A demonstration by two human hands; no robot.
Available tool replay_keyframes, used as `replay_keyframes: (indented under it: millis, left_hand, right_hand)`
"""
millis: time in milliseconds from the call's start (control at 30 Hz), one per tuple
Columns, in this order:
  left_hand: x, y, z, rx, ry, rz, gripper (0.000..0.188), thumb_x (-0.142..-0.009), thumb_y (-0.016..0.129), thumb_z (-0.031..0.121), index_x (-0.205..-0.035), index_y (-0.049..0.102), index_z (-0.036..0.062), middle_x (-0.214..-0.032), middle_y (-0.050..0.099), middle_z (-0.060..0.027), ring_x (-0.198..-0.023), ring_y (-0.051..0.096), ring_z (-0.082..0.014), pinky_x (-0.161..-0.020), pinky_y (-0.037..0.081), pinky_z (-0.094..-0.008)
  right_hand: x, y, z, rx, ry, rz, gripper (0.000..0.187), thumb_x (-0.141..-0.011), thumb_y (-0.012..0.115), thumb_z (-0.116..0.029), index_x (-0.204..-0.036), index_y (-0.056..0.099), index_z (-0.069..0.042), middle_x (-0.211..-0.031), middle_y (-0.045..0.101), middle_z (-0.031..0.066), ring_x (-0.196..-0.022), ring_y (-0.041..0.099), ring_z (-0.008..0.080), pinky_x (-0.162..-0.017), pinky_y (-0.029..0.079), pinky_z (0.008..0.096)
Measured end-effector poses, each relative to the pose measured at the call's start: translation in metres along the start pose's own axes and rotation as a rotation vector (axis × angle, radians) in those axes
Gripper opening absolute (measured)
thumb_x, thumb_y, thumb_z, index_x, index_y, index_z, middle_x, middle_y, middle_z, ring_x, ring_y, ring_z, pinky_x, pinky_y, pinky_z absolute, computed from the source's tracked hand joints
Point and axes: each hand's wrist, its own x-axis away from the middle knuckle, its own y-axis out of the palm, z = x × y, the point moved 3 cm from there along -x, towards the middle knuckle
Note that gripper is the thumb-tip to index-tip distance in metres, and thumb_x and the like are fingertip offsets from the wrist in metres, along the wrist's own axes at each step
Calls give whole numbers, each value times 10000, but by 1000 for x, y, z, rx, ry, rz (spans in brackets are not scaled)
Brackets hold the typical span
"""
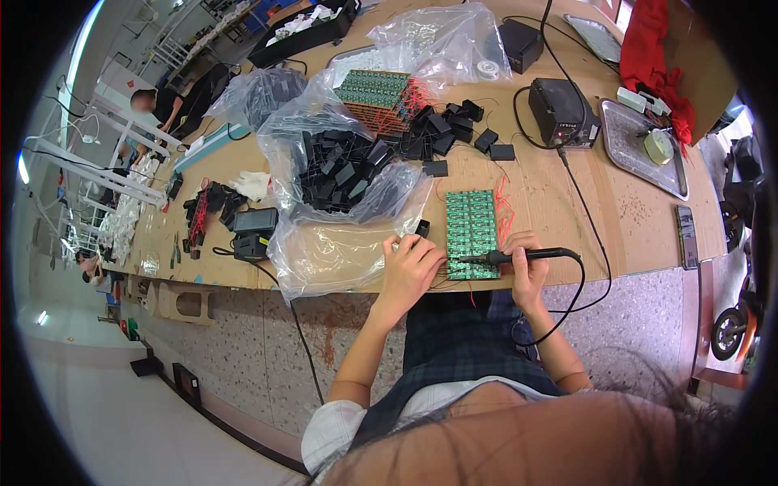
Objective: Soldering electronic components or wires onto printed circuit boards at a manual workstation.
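Observation:
A green panel of small circuit boards (471, 231) with red wires at its right side lies near the table's front edge. My right hand (527, 263) grips a black soldering iron (519, 256), its tip resting on the panel's lower part. My left hand (411, 263) rests with fingers curled at the panel's lower left edge, touching it; I cannot tell whether it pinches something small. The iron's black cord (585, 243) runs up to a black soldering station (562, 111).
A clear bag of black plastic housings (344, 174) sits left of the panel. More housings (454, 134) and a stack of green boards (377, 97) lie behind. A metal tray (640, 150), a phone (686, 235) and a red cloth (652, 49) are at right. Another person (158, 105) sits far left.

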Motion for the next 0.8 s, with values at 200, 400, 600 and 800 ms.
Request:
replay_keyframes:
  millis: [200,400,600,800]
  left_hand:
    - [0,1,0,-10,5,0,143,-800,758,146,-912,668,142,-911,600,29,-961,542,-210,-900,322,-457]
    - [0,-1,0,-3,0,-2,139,-805,755,144,-916,670,140,-910,602,29,-962,543,-209,-899,324,-453]
    - [1,0,1,0,-6,-10,137,-808,755,145,-920,676,143,-914,607,32,-968,546,-207,-899,326,-452]
    - [1,-1,1,2,-9,-17,128,-814,748,148,-920,676,149,-916,610,34,-973,545,-207,-900,326,-456]
  right_hand:
    - [0,1,-1,8,-26,-10,144,-1006,465,-69,-907,550,-7,-916,551,112,-830,535,161,-753,451,297]
    - [2,-9,5,-78,-48,150,175,-1039,457,-128,-919,531,-24,-923,529,97,-791,498,137,-679,434,260]
    - [-7,-23,2,-149,-33,273,191,-1062,448,-175,-940,508,-41,-935,484,71,-769,450,114,-645,394,238]
    - [-4,-24,6,-190,17,295,199,-1064,450,-179,-935,506,-38,-934,488,72,-778,453,117,-656,389,241]
